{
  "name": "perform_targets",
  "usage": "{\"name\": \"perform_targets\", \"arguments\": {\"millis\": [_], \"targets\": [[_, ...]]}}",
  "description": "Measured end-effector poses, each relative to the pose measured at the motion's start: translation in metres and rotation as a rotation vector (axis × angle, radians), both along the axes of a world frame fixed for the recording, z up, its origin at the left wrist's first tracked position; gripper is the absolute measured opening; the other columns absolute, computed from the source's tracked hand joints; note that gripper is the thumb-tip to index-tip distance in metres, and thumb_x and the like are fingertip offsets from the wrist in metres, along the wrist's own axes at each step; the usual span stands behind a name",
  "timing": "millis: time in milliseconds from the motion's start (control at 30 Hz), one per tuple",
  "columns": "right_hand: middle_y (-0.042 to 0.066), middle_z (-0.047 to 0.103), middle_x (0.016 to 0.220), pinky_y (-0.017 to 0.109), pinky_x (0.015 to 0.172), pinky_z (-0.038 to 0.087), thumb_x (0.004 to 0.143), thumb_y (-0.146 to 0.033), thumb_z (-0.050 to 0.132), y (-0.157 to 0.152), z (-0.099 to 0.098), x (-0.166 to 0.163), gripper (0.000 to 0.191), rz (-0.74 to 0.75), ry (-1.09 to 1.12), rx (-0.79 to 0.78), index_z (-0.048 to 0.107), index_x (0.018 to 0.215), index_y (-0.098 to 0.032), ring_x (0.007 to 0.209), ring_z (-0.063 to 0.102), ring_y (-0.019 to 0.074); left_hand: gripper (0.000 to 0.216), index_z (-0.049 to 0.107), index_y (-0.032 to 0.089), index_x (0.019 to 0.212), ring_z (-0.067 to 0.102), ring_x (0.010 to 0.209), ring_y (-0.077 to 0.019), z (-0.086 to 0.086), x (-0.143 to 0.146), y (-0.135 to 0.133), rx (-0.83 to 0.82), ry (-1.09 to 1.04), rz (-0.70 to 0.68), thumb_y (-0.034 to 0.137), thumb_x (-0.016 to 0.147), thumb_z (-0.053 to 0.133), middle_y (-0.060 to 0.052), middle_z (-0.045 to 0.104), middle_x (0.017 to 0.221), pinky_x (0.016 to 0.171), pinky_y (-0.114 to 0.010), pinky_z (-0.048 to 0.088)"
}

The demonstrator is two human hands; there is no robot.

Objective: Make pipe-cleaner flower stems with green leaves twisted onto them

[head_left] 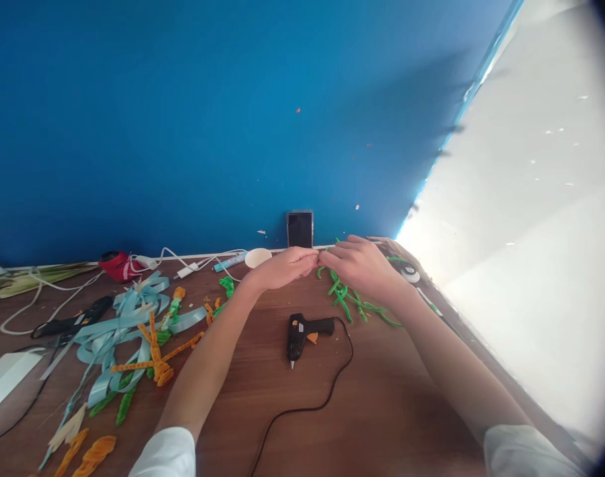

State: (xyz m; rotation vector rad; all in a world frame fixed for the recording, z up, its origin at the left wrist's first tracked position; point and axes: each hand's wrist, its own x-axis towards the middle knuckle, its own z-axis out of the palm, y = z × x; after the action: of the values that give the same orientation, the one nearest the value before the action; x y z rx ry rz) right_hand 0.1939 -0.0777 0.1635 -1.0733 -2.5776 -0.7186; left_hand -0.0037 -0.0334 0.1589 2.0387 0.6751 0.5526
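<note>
My left hand (pixel 289 266) and my right hand (pixel 358 267) meet at the fingertips over the back of the table, just in front of a dark phone (pixel 300 230). The fingers of both are closed; anything between them is hidden or too small to make out. Under my right hand lie green pipe cleaners (pixel 350 306), twisted together. A white paper cup (pixel 258 257) stands beside my left wrist. Nearer to me, between my forearms, a black glue gun (pixel 298 338) with an orange trigger lies on its side, apart from both hands.
Light blue ribbon (pixel 101 339) lies tangled with orange fuzzy stems (pixel 159 366) at left. Behind it are a red object (pixel 117 265) and white cables (pixel 169 255). The glue gun's black cord (pixel 302 411) runs to the front. A blue wall (pixel 197 126) bounds the table (pixel 376 397).
</note>
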Motion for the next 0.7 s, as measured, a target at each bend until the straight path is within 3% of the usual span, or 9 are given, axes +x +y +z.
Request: {"name": "perform_targets", "arguments": {"millis": [100, 367, 533, 700], "targets": [[0.003, 0.057, 0.066, 0.031, 0.061, 0.016, 0.084, -0.002, 0.039, 0.004, -0.004, 0.005, 0.024, 0.036, 0.036, -0.013, 0.056, 0.08, -0.017, 0.057, 0.036, 0.0146, 0.034, 0.054, 0.018, 0.075, 0.038, 0.051, -0.0096, 0.003, -0.001, -0.002, -0.055, 0.009, -0.039, 0.047, 0.089, 0.042, 0.001, 0.043, 0.061, 0.047, -0.022, 0.031], [0.002, 0.057, 0.068, 0.031, 0.062, 0.019, 0.088, -0.003, 0.038, 0.005, -0.003, 0.003, 0.023, 0.019, -0.01, 0.007, 0.055, 0.084, -0.017, 0.064, 0.043, 0.0156, 0.04, 0.052, 0.019, 0.066, 0.046, 0.051, -0.0114, 0.021, -0.022, -0.003, 0.063, 0.131, -0.022, 0.05, 0.089, 0.042, -0.001, 0.052, 0.058, 0.051, -0.024, 0.037], [0.004, 0.059, 0.073, 0.032, 0.064, 0.019, 0.095, -0.01, 0.034, 0.006, -0.009, -0.005, 0.023, 0.007, -0.007, 0.062, 0.055, 0.09, -0.017, 0.069, 0.045, 0.0171, 0.04, 0.053, 0.019, 0.066, 0.046, 0.048, -0.0123, 0.019, -0.024, -0.002, 0.129, 0.157, 0.007, 0.048, 0.09, 0.04, -0.001, 0.052, 0.053, 0.05, -0.025, 0.035], [0.003, 0.056, 0.068, 0.032, 0.063, 0.019, 0.092, -0.006, 0.034, 0.01, -0.016, -0.005, 0.025, 0.022, -0.024, 0.093, 0.054, 0.081, -0.016, 0.063, 0.041, 0.0158, 0.038, 0.052, 0.019, 0.068, 0.043, 0.049, -0.0112, 0.014, -0.018, 0.001, 0.15, 0.189, -0.015, 0.047, 0.091, 0.038, 0.0, 0.051, 0.057, 0.048, -0.024, 0.032]]}}
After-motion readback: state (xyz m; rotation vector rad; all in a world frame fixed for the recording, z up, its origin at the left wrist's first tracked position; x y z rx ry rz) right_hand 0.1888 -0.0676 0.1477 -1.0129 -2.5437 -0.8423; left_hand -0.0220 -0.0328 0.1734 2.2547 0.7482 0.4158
